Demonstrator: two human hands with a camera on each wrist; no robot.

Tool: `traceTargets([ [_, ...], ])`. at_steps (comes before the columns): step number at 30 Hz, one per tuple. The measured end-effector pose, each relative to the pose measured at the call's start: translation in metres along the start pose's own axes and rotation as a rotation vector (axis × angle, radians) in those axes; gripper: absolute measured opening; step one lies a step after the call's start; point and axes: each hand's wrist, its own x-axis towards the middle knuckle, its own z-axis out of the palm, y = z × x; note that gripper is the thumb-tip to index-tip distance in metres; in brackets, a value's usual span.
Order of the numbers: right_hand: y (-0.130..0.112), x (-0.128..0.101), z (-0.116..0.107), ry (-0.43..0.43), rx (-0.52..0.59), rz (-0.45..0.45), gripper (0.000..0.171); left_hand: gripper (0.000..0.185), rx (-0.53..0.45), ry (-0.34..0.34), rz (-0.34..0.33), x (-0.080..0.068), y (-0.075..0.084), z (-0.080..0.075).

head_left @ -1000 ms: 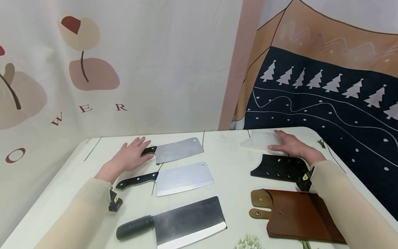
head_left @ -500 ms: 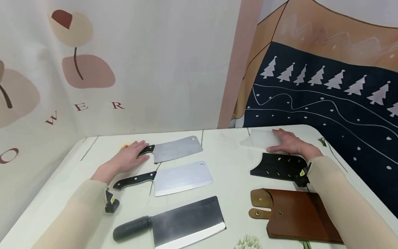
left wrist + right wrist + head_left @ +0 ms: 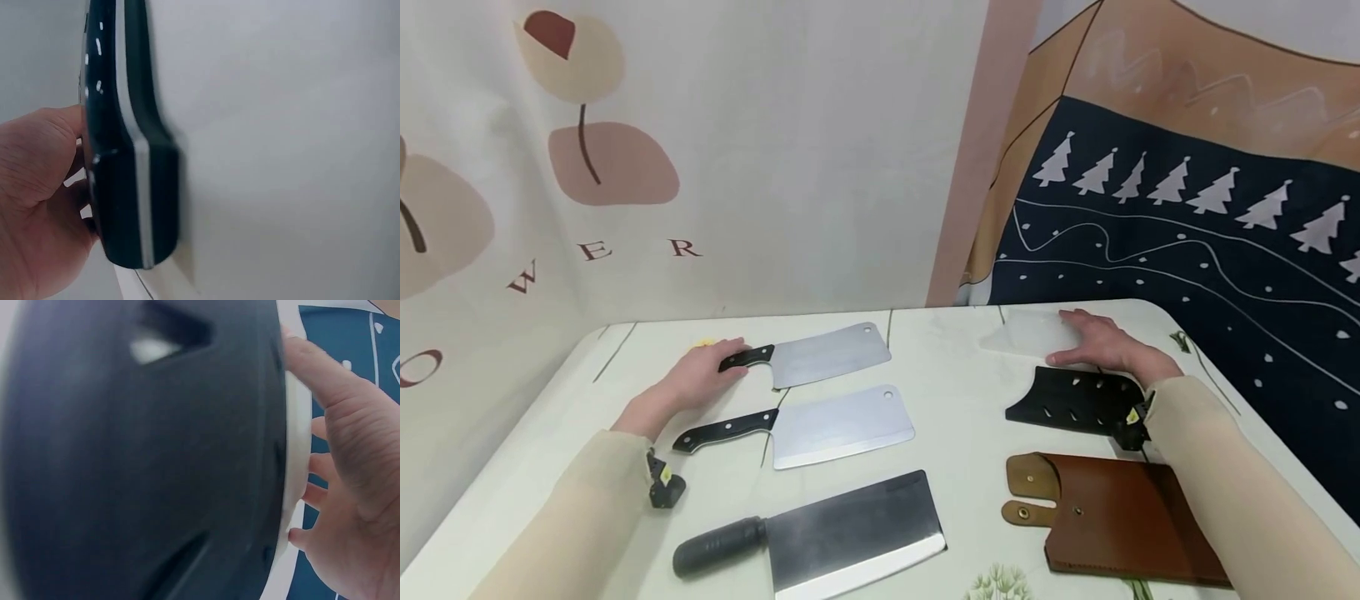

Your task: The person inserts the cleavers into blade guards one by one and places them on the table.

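The head view looks forward and down over the white, plant-printed bench [image 3: 966, 433] to its far edge; the left wrist's faces a glossy black, silver-striped handle [image 3: 125, 194] up close, the right wrist's the black slotted sheath [image 3: 162, 456], which the head view shares.

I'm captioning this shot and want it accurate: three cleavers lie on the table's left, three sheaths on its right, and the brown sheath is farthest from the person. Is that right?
Not quite. The head view shows the brown sheath nearest the person; the translucent sheath is farthest. The rest stands.
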Motion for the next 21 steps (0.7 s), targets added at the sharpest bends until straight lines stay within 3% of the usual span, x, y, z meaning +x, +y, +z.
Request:
traceTargets([
  [16, -0.002, -0.001, -0.009, -0.03, -0.036, -0.014, 0.108, 0.045, 0.038, 0.036, 0.006, -0.001, -0.004, -0.001],
  [21, -0.002, 0.003, -0.009, -0.049, 0.004, -0.018, 0.111, 0.043, 0.044, 0.048, -0.007, -0.003, -0.004, -0.001],
])
